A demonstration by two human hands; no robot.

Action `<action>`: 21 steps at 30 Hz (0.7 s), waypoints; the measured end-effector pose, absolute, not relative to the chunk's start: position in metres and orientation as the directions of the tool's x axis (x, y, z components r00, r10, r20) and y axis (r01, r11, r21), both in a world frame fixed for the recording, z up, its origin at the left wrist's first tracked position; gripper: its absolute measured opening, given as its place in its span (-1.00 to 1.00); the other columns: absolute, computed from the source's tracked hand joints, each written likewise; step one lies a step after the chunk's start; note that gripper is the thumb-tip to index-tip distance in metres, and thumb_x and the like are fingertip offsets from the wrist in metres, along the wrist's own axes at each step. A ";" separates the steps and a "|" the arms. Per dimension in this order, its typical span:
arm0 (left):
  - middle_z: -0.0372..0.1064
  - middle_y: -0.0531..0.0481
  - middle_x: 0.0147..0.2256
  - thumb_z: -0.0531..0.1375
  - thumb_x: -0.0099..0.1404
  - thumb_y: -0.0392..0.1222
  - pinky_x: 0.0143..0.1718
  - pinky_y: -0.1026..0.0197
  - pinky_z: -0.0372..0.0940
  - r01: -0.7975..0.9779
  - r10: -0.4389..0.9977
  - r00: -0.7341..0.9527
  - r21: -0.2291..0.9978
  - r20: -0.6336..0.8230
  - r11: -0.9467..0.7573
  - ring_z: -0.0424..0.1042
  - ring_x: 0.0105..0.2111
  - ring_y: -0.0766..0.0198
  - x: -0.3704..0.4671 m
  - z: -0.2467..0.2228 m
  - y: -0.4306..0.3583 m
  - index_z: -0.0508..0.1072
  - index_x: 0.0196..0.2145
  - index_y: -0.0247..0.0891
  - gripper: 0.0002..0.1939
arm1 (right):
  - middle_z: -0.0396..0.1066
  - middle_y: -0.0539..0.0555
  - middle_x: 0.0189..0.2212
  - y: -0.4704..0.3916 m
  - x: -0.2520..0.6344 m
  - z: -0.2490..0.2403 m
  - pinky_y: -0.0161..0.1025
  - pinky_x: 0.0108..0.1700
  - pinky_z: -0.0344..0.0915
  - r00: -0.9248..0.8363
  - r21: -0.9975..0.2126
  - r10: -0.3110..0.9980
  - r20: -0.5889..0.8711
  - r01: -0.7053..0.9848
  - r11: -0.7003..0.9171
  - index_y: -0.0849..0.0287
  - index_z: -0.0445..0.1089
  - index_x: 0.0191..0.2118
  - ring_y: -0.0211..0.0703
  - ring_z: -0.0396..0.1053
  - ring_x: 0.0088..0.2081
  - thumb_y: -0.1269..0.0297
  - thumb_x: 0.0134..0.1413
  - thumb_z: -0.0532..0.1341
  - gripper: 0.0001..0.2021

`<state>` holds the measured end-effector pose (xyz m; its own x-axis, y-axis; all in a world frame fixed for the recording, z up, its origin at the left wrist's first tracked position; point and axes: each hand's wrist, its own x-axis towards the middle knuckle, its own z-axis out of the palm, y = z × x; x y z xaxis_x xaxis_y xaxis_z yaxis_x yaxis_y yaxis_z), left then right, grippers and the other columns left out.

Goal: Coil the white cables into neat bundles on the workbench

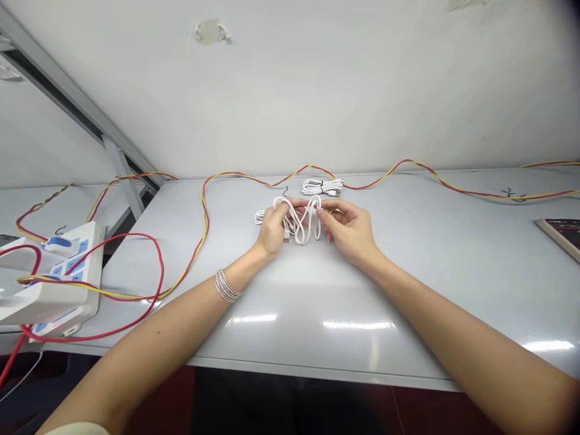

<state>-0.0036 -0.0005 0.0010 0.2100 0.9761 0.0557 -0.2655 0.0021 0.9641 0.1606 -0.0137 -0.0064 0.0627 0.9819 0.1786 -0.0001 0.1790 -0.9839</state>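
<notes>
Between my two hands, a white cable [299, 229] hangs in loose loops above the grey table. My left hand [273, 228] is closed on the cable's left loops, and a USB plug dangles just below its fingers. The right-hand loops are pinched between the thumb and fingers of my right hand [348, 228]. Behind my hands lies a bundled white cable [322, 187], tied with a dark twist tie. Part of another white coil [259, 217] shows to the left of my left hand, the rest hidden behind it.
A white power strip [93, 266] with plugs and red and yellow wires [206, 223] occupies the left side. The wires run along the wall at the table's back. A dark-topped object [564, 235] sits at the right edge. Black twist ties [514, 195] lie back right.
</notes>
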 end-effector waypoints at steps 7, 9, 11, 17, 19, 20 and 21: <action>0.57 -0.15 -0.32 0.11 0.21 0.15 -0.44 0.16 0.38 -0.272 0.969 0.246 0.961 0.031 0.038 0.53 -0.43 0.14 -0.005 0.000 0.002 0.56 -0.25 -0.29 -0.54 | 0.52 0.06 -0.33 -0.011 0.161 -0.005 -0.17 -0.21 0.42 0.117 -0.972 0.972 0.205 -0.089 0.216 0.16 0.52 -0.30 -0.19 0.44 -0.33 0.07 -0.05 0.43 -0.73; 0.56 -0.13 -0.34 0.14 0.18 0.03 -0.44 0.17 0.38 -0.255 0.974 0.227 0.966 0.012 0.047 0.52 -0.44 0.16 -0.003 0.001 0.002 0.55 -0.28 -0.28 -0.66 | 0.53 0.06 -0.33 -0.011 0.161 -0.004 -0.13 -0.18 0.43 0.101 -0.974 0.976 0.193 -0.101 0.203 0.15 0.52 -0.28 -0.17 0.46 -0.34 0.06 -0.03 0.42 -0.72; 0.55 -0.08 -0.38 0.20 0.10 -0.14 -0.43 0.19 0.38 -0.219 0.981 0.192 0.975 0.010 0.033 0.50 -0.46 0.21 -0.001 0.003 0.000 0.54 -0.32 -0.27 -0.78 | 0.52 0.06 -0.38 -0.012 0.162 -0.003 -0.12 -0.21 0.42 0.078 -0.977 0.982 0.174 -0.110 0.182 0.15 0.50 -0.27 -0.14 0.48 -0.35 0.06 -0.01 0.41 -0.71; 0.46 0.03 -0.46 0.28 0.06 -0.25 -0.44 0.25 0.35 -0.152 0.993 0.104 0.988 0.048 -0.032 0.42 -0.51 0.30 0.004 0.007 -0.004 0.51 -0.35 -0.26 -0.86 | 0.52 0.01 -0.47 -0.015 0.160 0.000 -0.07 -0.15 0.48 0.054 -0.976 0.993 0.108 -0.184 0.116 0.11 0.39 -0.27 -0.13 0.50 -0.42 0.05 0.01 0.40 -0.71; 0.44 0.04 -0.47 0.28 0.10 -0.23 -0.43 0.25 0.33 -0.165 0.995 0.087 0.986 0.047 -0.032 0.40 -0.51 0.32 0.004 0.007 -0.004 0.51 -0.34 -0.27 -0.87 | 0.52 -0.01 -0.47 -0.015 0.160 0.001 -0.06 -0.14 0.49 0.064 -0.970 0.994 0.094 -0.218 0.106 0.09 0.35 -0.27 -0.15 0.50 -0.43 0.05 0.01 0.40 -0.69; 0.44 0.03 -0.47 0.28 0.11 -0.21 -0.42 0.26 0.32 -0.174 0.995 0.085 0.984 0.044 -0.029 0.41 -0.50 0.32 0.003 0.007 -0.003 0.50 -0.34 -0.27 -0.87 | 0.52 -0.02 -0.45 -0.015 0.159 0.001 -0.07 -0.14 0.49 0.076 -0.968 0.993 0.095 -0.226 0.110 0.09 0.34 -0.27 -0.16 0.50 -0.42 0.05 0.00 0.41 -0.68; 0.45 0.02 -0.46 0.28 0.12 -0.18 -0.42 0.26 0.32 -0.184 0.995 0.087 0.983 0.042 -0.026 0.41 -0.49 0.32 0.003 0.006 -0.003 0.50 -0.34 -0.28 -0.86 | 0.53 -0.01 -0.43 -0.015 0.159 0.001 -0.09 -0.14 0.49 0.091 -0.966 0.990 0.104 -0.226 0.122 0.10 0.33 -0.28 -0.16 0.51 -0.40 0.05 -0.01 0.42 -0.67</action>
